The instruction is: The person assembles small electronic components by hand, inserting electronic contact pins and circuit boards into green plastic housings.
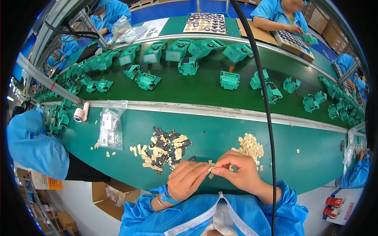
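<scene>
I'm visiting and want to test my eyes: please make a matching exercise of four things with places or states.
1. Left hand and right hand
2. White-labelled clear bag
3. All-tan heap
4. Red fire extinguishers

A. On the table, beyond the right hand
B. Lower right, off the table
C. Pinching a small tan piece
D. Left of the black-and-tan heap

Pairs: 1-C, 2-D, 3-A, 4-B

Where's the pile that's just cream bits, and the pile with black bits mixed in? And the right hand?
Cream pile [251,148]: head view, on its visible middle.
Mixed pile [162,149]: head view, around its middle.
Right hand [241,168]: head view, middle of the hand.
</scene>
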Action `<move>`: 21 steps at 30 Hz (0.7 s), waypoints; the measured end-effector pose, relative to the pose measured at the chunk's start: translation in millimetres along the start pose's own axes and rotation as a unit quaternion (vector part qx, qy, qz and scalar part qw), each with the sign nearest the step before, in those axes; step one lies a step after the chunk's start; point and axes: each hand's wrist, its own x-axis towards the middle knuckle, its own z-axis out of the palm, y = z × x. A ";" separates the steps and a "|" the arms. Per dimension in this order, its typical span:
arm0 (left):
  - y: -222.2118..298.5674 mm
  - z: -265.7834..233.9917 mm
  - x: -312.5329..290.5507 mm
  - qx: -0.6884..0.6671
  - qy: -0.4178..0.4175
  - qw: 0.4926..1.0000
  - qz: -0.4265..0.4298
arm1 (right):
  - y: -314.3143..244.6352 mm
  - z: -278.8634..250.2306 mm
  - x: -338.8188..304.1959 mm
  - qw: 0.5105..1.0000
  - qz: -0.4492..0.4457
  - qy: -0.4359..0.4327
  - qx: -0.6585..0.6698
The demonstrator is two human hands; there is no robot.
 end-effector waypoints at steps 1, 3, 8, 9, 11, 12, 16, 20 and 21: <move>1.5 1.9 0.1 0.001 0.001 1.000 -0.001 | -2.8 -1.0 -0.1 0.996 -0.065 0.022 -0.065; 3.5 5.2 0.6 -0.057 -0.006 0.998 -0.029 | -4.3 -1.6 -1.3 0.994 -0.073 0.040 -0.070; 6.4 7.7 4.1 -0.077 -0.020 0.997 -0.023 | 0.7 -7.0 0.2 0.985 -0.139 0.053 -0.089; 7.1 7.3 4.7 -0.070 -0.028 0.997 -0.027 | 2.3 -10.4 0.9 0.970 -0.198 0.042 -0.134; 8.5 7.7 4.6 -0.087 -0.034 0.995 -0.041 | 6.0 -14.5 1.1 0.950 -0.256 0.029 -0.178; 9.0 8.2 4.5 -0.103 -0.040 0.992 -0.056 | 8.2 -15.9 1.4 0.918 -0.321 0.046 -0.229; 10.4 9.1 4.5 -0.105 -0.061 0.987 -0.105 | 14.2 -31.3 -9.7 0.848 -0.440 -0.004 -0.294; 10.3 15.8 3.8 -0.066 -0.024 0.993 -0.092 | 15.1 -40.7 -15.3 0.860 -0.339 0.051 -0.378; 11.2 17.7 4.4 -0.059 -0.024 0.994 -0.085 | 20.6 -40.9 -16.9 0.867 -0.315 0.072 -0.380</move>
